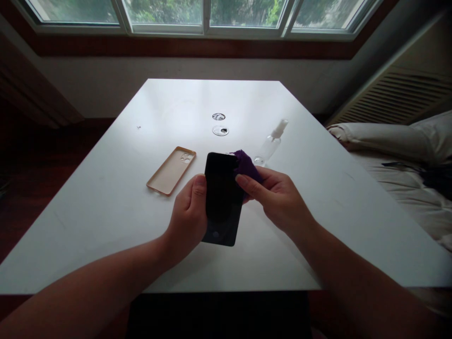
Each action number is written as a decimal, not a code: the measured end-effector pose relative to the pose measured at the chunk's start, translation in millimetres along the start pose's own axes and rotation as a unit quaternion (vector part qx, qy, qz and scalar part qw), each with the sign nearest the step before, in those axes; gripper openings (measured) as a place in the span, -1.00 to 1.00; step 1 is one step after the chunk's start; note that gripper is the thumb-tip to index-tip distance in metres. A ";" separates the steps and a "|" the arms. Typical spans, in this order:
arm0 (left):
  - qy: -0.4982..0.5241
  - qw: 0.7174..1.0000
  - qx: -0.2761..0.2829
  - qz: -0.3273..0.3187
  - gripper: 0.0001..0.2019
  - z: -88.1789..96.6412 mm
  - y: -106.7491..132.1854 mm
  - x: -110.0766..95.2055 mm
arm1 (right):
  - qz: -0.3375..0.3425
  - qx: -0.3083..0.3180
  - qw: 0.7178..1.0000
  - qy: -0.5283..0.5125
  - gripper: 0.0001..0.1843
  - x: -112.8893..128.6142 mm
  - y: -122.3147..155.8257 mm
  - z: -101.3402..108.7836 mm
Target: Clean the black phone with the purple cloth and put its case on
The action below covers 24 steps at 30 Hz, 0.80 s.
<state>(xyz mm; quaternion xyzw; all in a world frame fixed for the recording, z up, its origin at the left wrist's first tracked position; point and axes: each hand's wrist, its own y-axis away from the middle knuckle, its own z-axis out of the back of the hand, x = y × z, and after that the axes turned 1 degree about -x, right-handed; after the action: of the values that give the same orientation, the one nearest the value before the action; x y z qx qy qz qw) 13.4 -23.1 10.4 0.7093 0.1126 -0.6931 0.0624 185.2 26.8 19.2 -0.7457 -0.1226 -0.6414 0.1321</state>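
A dark smartphone point(223, 200) is held up over the white table, its black screen facing me. My left hand point(190, 207) grips its left edge, thumb along the side and the other fingers hidden behind. My right hand point(273, 195) pinches a purple cloth point(246, 165) against the phone's upper right edge and corner. Left of the phone lies a clear phone case point(172, 172) with a gold-coloured rim and camera cut-outs. Beyond my right hand, a clear spray bottle point(271, 145) lies on its side, its white nozzle pointing away to the right.
The white table point(88, 207) has two round inserts point(220, 131) near its middle, and a small dark speck at the far left. A window point(208, 19) is beyond it. To the right is a pale cushioned seat point(399, 174) with a dark item on it.
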 end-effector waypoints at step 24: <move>0.179 0.936 0.101 0.284 -0.55 0.3 -16.5 5.7 | 0.240 0.148 0.930 0.236 -0.72 -6.5 4.8 -6.0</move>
<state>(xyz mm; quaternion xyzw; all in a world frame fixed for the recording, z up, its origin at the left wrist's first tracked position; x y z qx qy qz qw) 9.1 -6.8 5.9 0.8267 -0.1551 -0.5155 0.1636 180.4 20.1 13.5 -0.5523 0.0012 -0.7224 0.4161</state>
